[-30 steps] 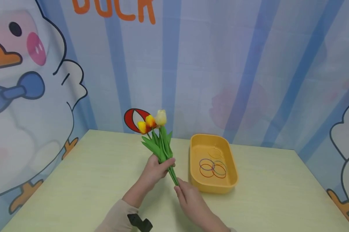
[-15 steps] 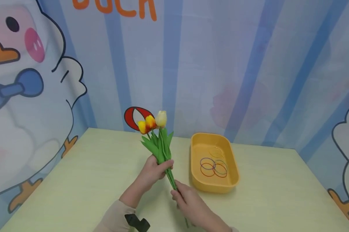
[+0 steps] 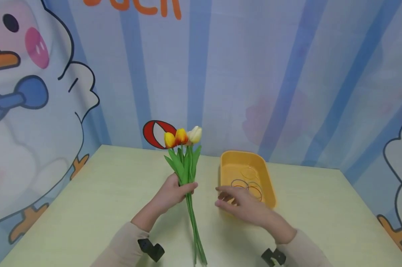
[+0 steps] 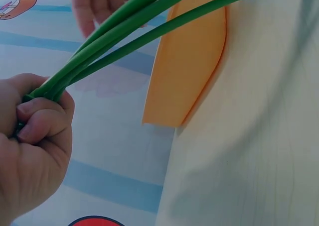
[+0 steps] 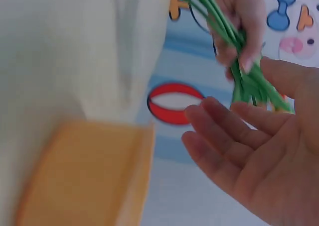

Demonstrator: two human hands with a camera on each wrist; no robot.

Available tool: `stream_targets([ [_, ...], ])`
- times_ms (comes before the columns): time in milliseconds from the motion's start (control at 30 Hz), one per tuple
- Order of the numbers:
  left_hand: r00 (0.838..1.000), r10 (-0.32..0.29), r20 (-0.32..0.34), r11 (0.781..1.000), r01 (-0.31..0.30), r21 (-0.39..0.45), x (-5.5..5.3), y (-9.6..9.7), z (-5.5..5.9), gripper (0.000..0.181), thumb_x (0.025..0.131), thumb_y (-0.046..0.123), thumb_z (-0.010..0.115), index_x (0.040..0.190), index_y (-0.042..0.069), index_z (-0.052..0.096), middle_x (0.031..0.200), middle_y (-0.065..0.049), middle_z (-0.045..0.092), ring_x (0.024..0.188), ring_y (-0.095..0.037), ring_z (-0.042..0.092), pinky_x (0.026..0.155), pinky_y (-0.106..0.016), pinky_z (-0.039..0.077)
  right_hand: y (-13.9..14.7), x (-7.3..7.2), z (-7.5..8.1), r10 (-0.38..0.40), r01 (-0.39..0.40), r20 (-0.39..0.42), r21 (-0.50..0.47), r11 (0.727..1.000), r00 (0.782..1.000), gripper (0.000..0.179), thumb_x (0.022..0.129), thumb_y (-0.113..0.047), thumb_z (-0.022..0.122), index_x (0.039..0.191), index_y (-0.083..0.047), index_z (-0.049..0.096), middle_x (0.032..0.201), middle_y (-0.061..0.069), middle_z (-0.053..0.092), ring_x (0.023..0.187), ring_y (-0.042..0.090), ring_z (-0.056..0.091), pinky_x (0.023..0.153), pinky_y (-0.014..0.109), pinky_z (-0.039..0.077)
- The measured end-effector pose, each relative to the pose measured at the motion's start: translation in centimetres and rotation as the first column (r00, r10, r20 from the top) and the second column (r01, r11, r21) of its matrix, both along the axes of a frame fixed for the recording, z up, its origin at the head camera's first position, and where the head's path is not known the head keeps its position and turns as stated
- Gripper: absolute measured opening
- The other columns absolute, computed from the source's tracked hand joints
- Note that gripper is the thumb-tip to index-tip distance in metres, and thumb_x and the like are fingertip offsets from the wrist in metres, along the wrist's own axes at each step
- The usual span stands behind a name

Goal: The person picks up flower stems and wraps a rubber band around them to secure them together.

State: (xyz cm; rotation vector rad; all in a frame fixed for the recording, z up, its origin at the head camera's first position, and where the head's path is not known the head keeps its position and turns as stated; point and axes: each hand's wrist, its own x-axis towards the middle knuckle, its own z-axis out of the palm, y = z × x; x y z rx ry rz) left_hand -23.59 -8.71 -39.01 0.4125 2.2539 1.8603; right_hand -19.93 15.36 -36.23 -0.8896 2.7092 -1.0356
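Three artificial tulips, two yellow-orange and one cream, stand bunched in my left hand. Its fingers curl round the green stems just below the leaves, and the stem ends hang down toward me. My right hand is off the flowers, with its fingers apart and slightly bent and nothing between them, as the right wrist view shows. It hovers over the near left part of a yellow tray. Several thin coloured rings lie in the tray, partly hidden by that hand.
The tray stands on a pale table, right of the middle. Behind the table hangs a blue striped curtain printed with ducks. Black wrist straps with small devices sit on both sleeves.
My right hand has let go of the stems and moved right, up to the tray. The bunch has turned more upright in my left hand, and its lower stems now show.
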Motion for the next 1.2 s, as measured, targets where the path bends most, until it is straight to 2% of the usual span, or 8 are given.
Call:
stream_targets([
  [100, 1.000, 0.004, 0.005, 1.000, -0.004, -0.016, 0.0, -0.1, 0.1, 0.019, 0.094, 0.018, 0.061, 0.103, 0.004, 0.052, 0.069, -0.003, 0.051, 0.051, -0.015, 0.035, 0.051, -0.023, 0.032, 1.7, -1.7, 1.6, -0.046, 0.045, -0.038, -0.038, 0.998, 0.998, 0.046, 0.097, -0.027, 0.058, 0.131, 0.003, 0.053, 0.110, 0.009, 0.067, 0.100, 0.022, 0.063, 0.082, 0.031, 0.052],
  [233, 1.000, -0.005, 0.013, 1.000, 0.006, -0.025, 0.1, -0.2, 0.1, 0.021, 0.094, 0.017, 0.060, 0.107, 0.003, 0.050, 0.072, -0.003, 0.053, 0.052, -0.015, 0.036, 0.052, -0.024, 0.033, 3.3, -3.6, 3.6, -0.115, 0.110, -0.081, -0.055, 0.992, 0.990, 0.047, 0.098, -0.029, 0.057, 0.135, 0.000, 0.051, 0.117, 0.011, 0.065, 0.108, 0.026, 0.061, 0.088, 0.041, 0.051],
  [400, 1.000, -0.009, 0.019, 1.000, 0.009, -0.024, 0.2, -0.2, 0.0, 0.021, 0.094, 0.017, 0.061, 0.107, 0.004, 0.050, 0.073, -0.004, 0.054, 0.053, -0.015, 0.036, 0.052, -0.023, 0.033, 4.1, -5.5, 4.3, -0.195, 0.181, -0.133, -0.111, 0.977, 0.972, 0.045, 0.098, -0.029, 0.057, 0.134, -0.003, 0.053, 0.120, 0.014, 0.063, 0.110, 0.028, 0.060, 0.092, 0.047, 0.048],
  [533, 1.000, -0.019, -0.003, 1.000, 0.019, -0.023, 0.1, -0.2, -0.2, 0.022, 0.093, 0.017, 0.061, 0.106, 0.003, 0.050, 0.073, -0.004, 0.054, 0.053, -0.014, 0.036, 0.052, -0.023, 0.033, 4.3, -7.0, 3.3, -0.236, 0.209, -0.147, -0.181, 0.961, 0.960, 0.042, 0.096, -0.026, 0.060, 0.130, -0.002, 0.056, 0.115, 0.015, 0.065, 0.105, 0.028, 0.061, 0.089, 0.045, 0.050],
  [667, 0.999, -0.030, -0.026, 0.999, 0.029, -0.022, 0.0, -0.2, -0.2, 0.023, 0.093, 0.017, 0.061, 0.106, 0.001, 0.050, 0.072, -0.004, 0.054, 0.053, -0.014, 0.036, 0.051, -0.023, 0.033, 4.4, -7.9, 1.5, -0.264, 0.243, -0.096, -0.191, 0.951, 0.960, 0.042, 0.096, -0.027, 0.060, 0.128, -0.001, 0.057, 0.113, 0.015, 0.065, 0.103, 0.029, 0.062, 0.086, 0.042, 0.052],
  [933, 0.999, -0.026, -0.029, 0.999, 0.025, -0.023, 0.1, -0.3, -0.1, 0.022, 0.093, 0.016, 0.061, 0.106, 0.002, 0.050, 0.072, -0.003, 0.054, 0.053, -0.015, 0.036, 0.052, -0.023, 0.033, 4.9, -8.3, -2.1, -0.319, 0.312, -0.029, -0.144, 0.939, 0.947, 0.041, 0.095, -0.027, 0.062, 0.125, 0.001, 0.059, 0.108, 0.014, 0.066, 0.099, 0.028, 0.062, 0.078, 0.037, 0.053],
  [1200, 1.000, -0.019, -0.017, 1.000, 0.018, -0.012, 0.3, -0.5, -0.1, 0.022, 0.093, 0.016, 0.061, 0.106, 0.002, 0.050, 0.072, -0.004, 0.053, 0.054, -0.015, 0.036, 0.053, -0.023, 0.032, 4.9, -8.6, -3.8, -0.334, 0.335, 0.027, -0.096, 0.937, 0.942, 0.040, 0.091, -0.021, 0.066, 0.120, 0.007, 0.060, 0.104, 0.016, 0.067, 0.097, 0.029, 0.063, 0.077, 0.035, 0.053],
])
